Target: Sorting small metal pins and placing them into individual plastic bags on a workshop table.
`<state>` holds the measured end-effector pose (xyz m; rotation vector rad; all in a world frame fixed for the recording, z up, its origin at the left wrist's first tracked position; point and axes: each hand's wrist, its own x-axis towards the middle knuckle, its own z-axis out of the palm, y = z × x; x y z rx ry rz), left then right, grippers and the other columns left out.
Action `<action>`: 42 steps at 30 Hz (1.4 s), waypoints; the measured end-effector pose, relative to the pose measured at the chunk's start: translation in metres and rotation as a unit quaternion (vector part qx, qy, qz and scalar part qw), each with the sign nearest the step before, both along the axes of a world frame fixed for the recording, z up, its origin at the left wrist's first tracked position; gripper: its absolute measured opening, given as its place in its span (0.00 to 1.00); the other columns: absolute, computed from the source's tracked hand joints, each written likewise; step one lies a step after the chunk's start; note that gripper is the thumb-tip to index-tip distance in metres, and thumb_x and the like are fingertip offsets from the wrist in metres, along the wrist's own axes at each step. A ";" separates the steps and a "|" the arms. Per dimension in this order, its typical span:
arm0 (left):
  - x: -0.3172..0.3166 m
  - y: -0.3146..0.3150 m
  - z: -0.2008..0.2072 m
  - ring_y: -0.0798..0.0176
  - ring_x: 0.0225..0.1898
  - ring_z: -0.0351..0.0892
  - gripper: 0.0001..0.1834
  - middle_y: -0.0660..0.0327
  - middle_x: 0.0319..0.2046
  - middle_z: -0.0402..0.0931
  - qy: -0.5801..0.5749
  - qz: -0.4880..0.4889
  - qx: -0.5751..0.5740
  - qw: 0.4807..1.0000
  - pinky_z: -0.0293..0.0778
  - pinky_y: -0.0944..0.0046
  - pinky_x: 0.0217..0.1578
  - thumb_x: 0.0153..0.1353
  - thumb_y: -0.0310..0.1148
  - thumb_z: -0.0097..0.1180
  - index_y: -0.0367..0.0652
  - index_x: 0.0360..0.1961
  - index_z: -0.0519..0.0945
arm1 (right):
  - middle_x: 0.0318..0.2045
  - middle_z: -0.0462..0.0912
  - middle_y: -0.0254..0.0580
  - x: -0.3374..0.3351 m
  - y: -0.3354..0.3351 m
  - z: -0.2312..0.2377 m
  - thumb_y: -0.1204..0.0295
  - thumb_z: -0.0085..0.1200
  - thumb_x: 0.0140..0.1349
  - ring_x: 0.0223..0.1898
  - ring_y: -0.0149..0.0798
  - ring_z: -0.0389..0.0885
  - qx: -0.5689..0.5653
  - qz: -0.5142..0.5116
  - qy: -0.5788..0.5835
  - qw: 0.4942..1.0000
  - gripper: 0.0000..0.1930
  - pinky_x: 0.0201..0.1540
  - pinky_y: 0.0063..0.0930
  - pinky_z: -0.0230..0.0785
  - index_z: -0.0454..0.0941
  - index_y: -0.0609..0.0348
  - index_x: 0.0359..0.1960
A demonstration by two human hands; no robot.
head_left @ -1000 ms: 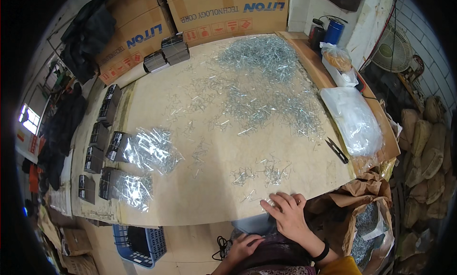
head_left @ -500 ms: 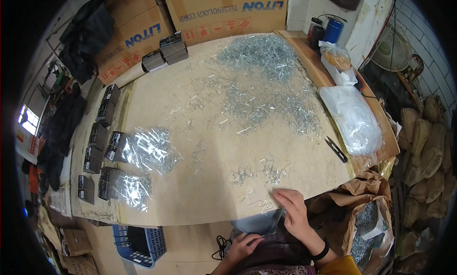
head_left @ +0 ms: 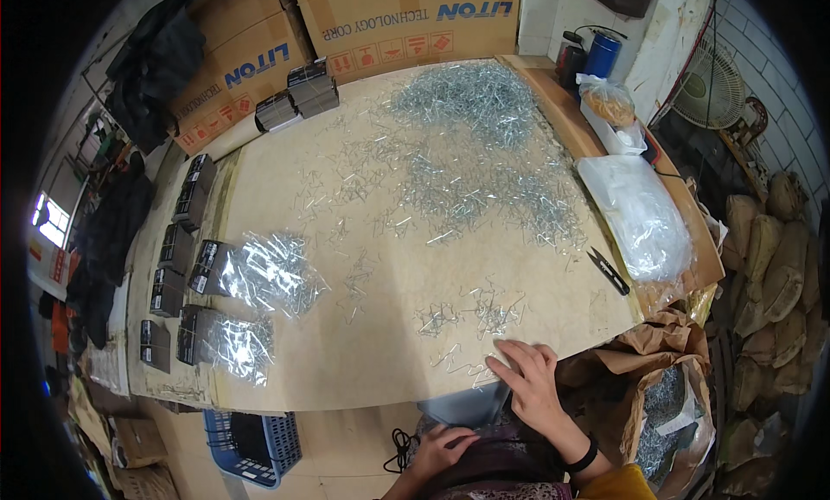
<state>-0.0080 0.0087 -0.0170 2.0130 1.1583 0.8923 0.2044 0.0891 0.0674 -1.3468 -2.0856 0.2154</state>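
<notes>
My right hand (head_left: 532, 383) is at the near edge of the table, its fingers apart and fingertips over the tabletop, holding nothing that I can see. Just left of it lie a few loose bent wire pieces (head_left: 467, 368). Two small clusters of wire pieces, one on the left (head_left: 437, 318) and one on the right (head_left: 499, 311), rest just beyond the fingers. My left hand (head_left: 441, 451) stays low in front of my lap, below the table edge, with its fingers curled together. What it holds, if anything, is hidden. A grey-blue tray (head_left: 467, 405) partly shows under the edge between my hands.
A large heap of wire pieces (head_left: 471, 98) covers the far table. Filled clear bags (head_left: 272, 271) and dark card bundles (head_left: 194, 189) sit left. Black snips (head_left: 609, 272) and plastic bags (head_left: 635, 219) lie right. A blue basket (head_left: 281, 465) stands below; a paper sack (head_left: 635, 413) is beside me.
My right hand's fingers have spread apart and shifted slightly left over the near wire pieces. My left hand has hardly moved.
</notes>
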 end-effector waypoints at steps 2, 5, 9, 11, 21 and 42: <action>-0.001 0.001 0.001 0.63 0.30 0.79 0.04 0.70 0.35 0.83 0.011 -0.011 0.014 1.000 0.78 0.66 0.32 0.52 0.31 0.68 0.47 0.30 0.86 | 0.57 0.74 0.44 0.002 -0.001 -0.002 0.86 0.51 0.45 0.57 0.44 0.72 0.010 -0.002 0.005 1.000 0.27 0.57 0.45 0.54 0.78 0.55 0.51; -0.003 -0.002 -0.007 0.63 0.30 0.79 0.04 0.70 0.35 0.83 0.038 -0.032 0.031 0.998 0.78 0.66 0.32 0.52 0.30 0.68 0.47 0.30 0.87 | 0.56 0.75 0.44 0.003 -0.003 -0.001 0.86 0.51 0.45 0.56 0.45 0.73 0.017 -0.012 0.026 0.999 0.27 0.55 0.44 0.57 0.78 0.56 0.51; -0.002 -0.001 -0.008 0.63 0.30 0.79 0.04 0.70 0.35 0.83 0.042 -0.035 0.038 0.998 0.78 0.65 0.32 0.52 0.31 0.68 0.47 0.30 0.87 | 0.57 0.75 0.43 -0.006 0.003 0.007 0.85 0.51 0.46 0.59 0.47 0.74 -0.011 0.054 0.081 0.995 0.27 0.58 0.43 0.65 0.77 0.59 0.52; -0.002 -0.002 -0.008 0.64 0.30 0.79 0.04 0.70 0.35 0.83 0.029 -0.018 0.025 0.999 0.78 0.66 0.31 0.52 0.30 0.68 0.47 0.30 0.87 | 0.58 0.75 0.42 -0.013 0.005 0.008 0.84 0.50 0.46 0.59 0.48 0.73 -0.031 0.092 0.094 0.991 0.27 0.59 0.42 0.67 0.77 0.60 0.52; 0.001 0.000 -0.003 0.65 0.29 0.78 0.03 0.71 0.34 0.83 0.018 0.000 0.037 0.999 0.77 0.66 0.30 0.52 0.31 0.69 0.47 0.28 0.86 | 0.57 0.77 0.44 0.000 -0.004 -0.009 0.80 0.50 0.51 0.60 0.48 0.73 0.014 0.213 0.126 0.969 0.22 0.60 0.43 0.68 0.77 0.63 0.51; -0.001 -0.002 -0.012 0.63 0.27 0.78 0.05 0.70 0.33 0.83 -0.011 0.004 -0.023 1.000 0.77 0.64 0.30 0.52 0.32 0.69 0.46 0.29 0.86 | 0.49 0.78 0.36 -0.009 0.008 0.009 0.76 0.58 0.51 0.54 0.40 0.73 0.015 -0.050 -0.018 0.998 0.19 0.55 0.42 0.55 0.79 0.53 0.48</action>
